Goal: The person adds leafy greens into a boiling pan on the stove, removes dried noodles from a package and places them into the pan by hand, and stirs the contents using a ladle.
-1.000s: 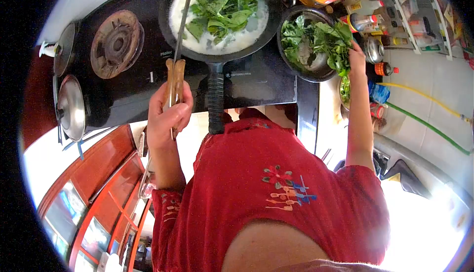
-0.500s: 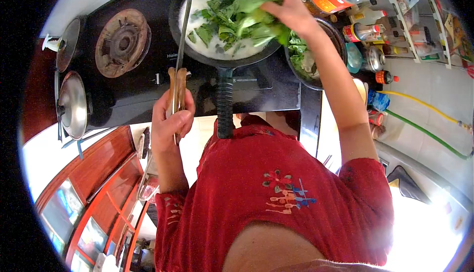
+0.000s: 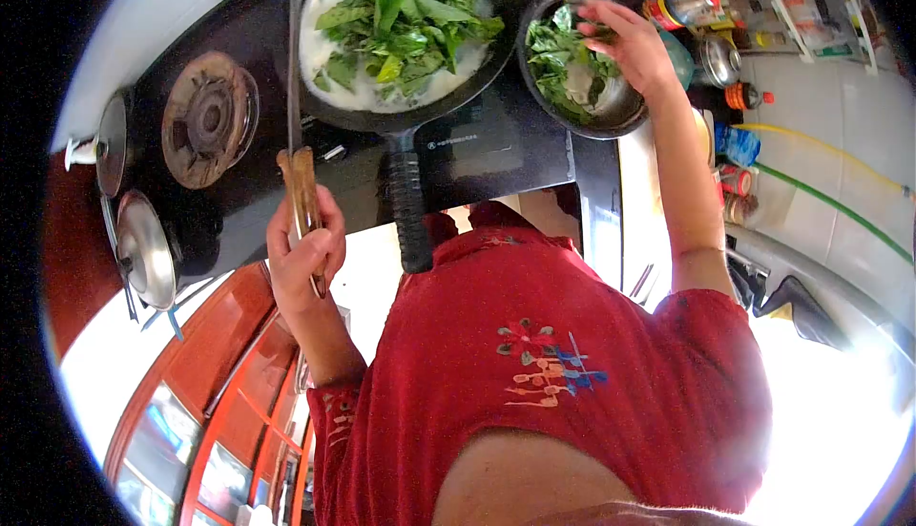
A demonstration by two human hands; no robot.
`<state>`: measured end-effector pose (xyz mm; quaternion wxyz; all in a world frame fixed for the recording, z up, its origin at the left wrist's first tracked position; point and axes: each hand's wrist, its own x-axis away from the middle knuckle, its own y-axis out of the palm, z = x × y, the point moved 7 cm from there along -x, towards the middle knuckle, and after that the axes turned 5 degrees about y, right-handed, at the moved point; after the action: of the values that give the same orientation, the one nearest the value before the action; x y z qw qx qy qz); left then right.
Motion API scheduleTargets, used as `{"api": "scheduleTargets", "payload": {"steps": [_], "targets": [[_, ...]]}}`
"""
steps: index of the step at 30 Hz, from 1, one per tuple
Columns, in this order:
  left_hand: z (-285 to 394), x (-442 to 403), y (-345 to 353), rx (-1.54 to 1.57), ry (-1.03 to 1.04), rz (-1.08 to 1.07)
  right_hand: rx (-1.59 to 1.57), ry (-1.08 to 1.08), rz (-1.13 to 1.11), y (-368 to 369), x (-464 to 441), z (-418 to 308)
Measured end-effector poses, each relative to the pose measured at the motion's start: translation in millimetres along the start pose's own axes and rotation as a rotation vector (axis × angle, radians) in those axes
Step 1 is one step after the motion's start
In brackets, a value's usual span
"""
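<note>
My left hand (image 3: pixel 307 244) is closed around the wooden handle of a long metal spatula (image 3: pixel 295 77), whose blade is at the top edge, left of the pan. Leafy greens (image 3: pixel 401 25) lie heaped in whitish bubbling liquid in the black pan (image 3: pixel 382 123), its wrapped handle pointing toward my body. My right hand (image 3: pixel 630 44) is over the dark bowl (image 3: pixel 625 115) to the right of the pan, fingers spread and nothing seen held in them. Beneath it, more green leaves (image 3: pixel 558 63) lie in the bowl.
A bare burner (image 3: pixel 210 120) is on the black stove at the left, with metal lids (image 3: pixel 146 249) beside it. Bottles (image 3: pixel 679 8) and a small lidded metal pot (image 3: pixel 719 60) stand on the right. A rack (image 3: pixel 782 10) is at the upper right.
My right hand carried a bunch of greens from the bowl to the pan, let it go, and came back over the bowl. The heap in the pan is bigger. My left hand keeps its hold.
</note>
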<state>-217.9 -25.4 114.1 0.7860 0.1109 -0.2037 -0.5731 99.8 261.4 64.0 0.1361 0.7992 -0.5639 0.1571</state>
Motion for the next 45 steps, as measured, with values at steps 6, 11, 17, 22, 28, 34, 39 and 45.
{"api": "scheduleTargets", "payload": {"steps": [6,11,17,22,28,34,39,45], "targets": [[1,-17,26,-0.080,-0.002,-0.072,0.507,0.163,0.412,-134,-31,127],[-4,-25,44,-0.150,-0.037,-0.050,0.742,0.247,0.627,-122,-67,142],[-10,-27,55,-0.177,-0.027,-0.050,0.878,0.343,0.692,-54,-107,132],[-13,-25,48,-0.125,-0.052,-0.011,0.919,0.183,0.753,-58,-114,143],[-13,-27,49,-0.082,-0.027,-0.042,0.946,-0.088,0.498,-82,-100,132],[-12,-29,55,-0.071,-0.020,-0.039,1.232,-0.341,-0.114,-28,-43,137],[-16,-30,59,-0.086,-0.037,-0.036,1.436,-0.089,-0.089,-8,-53,141],[-19,-31,66,-0.075,-0.042,-0.049,1.534,-0.156,-0.003,-1,-77,136]]}}
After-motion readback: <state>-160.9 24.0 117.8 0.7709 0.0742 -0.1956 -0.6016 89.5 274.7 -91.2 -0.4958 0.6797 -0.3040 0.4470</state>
